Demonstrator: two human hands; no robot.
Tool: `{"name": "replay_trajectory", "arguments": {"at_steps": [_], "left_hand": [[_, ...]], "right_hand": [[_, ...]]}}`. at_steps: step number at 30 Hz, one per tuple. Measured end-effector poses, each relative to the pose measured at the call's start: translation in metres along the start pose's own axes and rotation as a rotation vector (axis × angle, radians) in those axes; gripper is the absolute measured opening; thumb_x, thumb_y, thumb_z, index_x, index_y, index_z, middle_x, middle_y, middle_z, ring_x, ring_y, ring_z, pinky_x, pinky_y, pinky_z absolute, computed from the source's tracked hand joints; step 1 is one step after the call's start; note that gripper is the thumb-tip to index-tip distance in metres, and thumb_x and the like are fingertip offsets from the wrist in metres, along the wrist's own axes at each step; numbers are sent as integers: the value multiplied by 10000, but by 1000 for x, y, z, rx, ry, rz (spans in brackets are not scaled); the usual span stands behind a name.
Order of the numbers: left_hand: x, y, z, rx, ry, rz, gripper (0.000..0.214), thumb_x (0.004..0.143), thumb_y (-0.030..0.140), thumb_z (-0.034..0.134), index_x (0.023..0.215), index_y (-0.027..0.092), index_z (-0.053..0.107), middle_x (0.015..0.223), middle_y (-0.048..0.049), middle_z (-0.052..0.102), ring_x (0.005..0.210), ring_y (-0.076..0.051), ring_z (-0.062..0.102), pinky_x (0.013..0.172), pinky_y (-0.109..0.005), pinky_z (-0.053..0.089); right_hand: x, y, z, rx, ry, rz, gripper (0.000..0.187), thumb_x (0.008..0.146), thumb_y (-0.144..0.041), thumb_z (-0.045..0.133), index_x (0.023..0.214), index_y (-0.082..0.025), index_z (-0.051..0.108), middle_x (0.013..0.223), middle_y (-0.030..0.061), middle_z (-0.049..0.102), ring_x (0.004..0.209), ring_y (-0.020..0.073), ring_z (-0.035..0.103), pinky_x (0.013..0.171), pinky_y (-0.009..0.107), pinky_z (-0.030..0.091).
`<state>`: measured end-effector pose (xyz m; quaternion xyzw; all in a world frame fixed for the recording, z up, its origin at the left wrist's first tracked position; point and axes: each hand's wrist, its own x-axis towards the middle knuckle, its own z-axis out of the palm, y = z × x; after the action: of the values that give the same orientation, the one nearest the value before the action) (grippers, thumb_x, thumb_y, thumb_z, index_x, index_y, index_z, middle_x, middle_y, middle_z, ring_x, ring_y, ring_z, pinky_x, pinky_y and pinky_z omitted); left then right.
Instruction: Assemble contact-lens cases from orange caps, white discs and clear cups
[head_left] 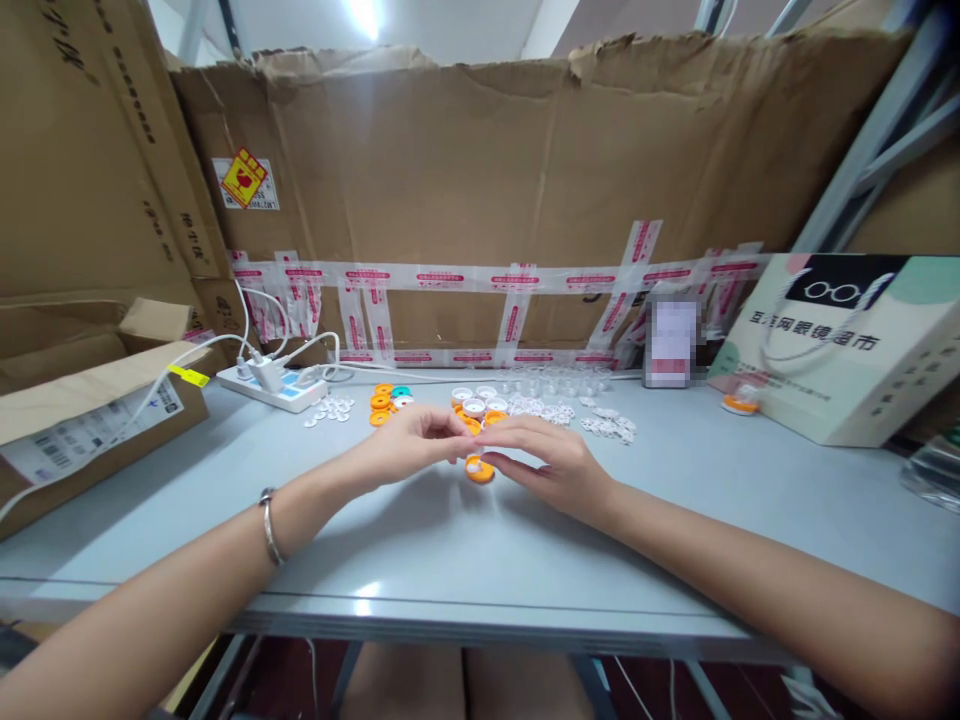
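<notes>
My left hand [420,437] and my right hand [551,462] meet at their fingertips over the middle of the table. The left fingers are closed in a pinch; any small piece between them is hidden. On the right, thumb and forefinger reach in towards the same spot, drawn together, and what they hold cannot be made out. Just under the fingertips is an orange round cap [481,470] with a small whitish piece on its centre. Behind the hands lie white ring-shaped caps [474,407] and more orange caps [495,418], partly covered by my fingers.
Orange caps [381,402] and a teal cap [401,392] lie left of centre, near small white pieces [330,410]. Clear cups [559,380] and white discs [609,425] lie behind right. A power strip [274,387], phone [670,340], paper bag [832,350] and cardboard [450,170] surround the table.
</notes>
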<state>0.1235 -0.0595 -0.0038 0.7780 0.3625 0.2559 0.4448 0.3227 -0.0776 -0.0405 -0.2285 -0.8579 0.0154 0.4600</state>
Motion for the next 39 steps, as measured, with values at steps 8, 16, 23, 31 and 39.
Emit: {"name": "replay_trajectory", "arguments": {"at_steps": [8,16,23,31,39], "left_hand": [[2,-8,2,-82,-26,-32,188,768,322,584,747,149,656,690,-12,643,677,-120,558,694,-262,442],[6,-23,17,514,103,193,292,736,357,633,949,157,633,898,-58,625,812,-180,560,714,-282,426],[11,-31,22,597,9,228,246,772,321,612,941,143,632,867,-57,588,791,-177,541,695,-266,416],[14,-34,20,534,-9,205,240,744,306,656,919,142,638,845,-43,586,776,-164,541,694,-252,411],[14,-35,21,515,-12,205,244,741,286,660,927,130,640,857,-50,591,786,-163,541,707,-250,410]], "right_hand": [[-4,8,2,-142,18,-164,196,842,-172,514,938,-225,676,855,46,722,762,156,668,686,298,563],[-8,22,2,-158,-185,-38,175,856,-203,479,833,-199,652,755,46,703,688,166,637,643,299,517],[-12,30,6,-110,-231,-106,151,851,-180,498,802,-163,640,729,60,666,684,154,599,625,267,487],[-14,33,6,-55,-246,-103,134,840,-171,524,815,-159,656,748,66,661,703,156,590,640,274,473],[-15,33,5,34,-286,16,140,836,-199,537,821,-155,668,773,74,642,730,155,579,667,281,475]]}}
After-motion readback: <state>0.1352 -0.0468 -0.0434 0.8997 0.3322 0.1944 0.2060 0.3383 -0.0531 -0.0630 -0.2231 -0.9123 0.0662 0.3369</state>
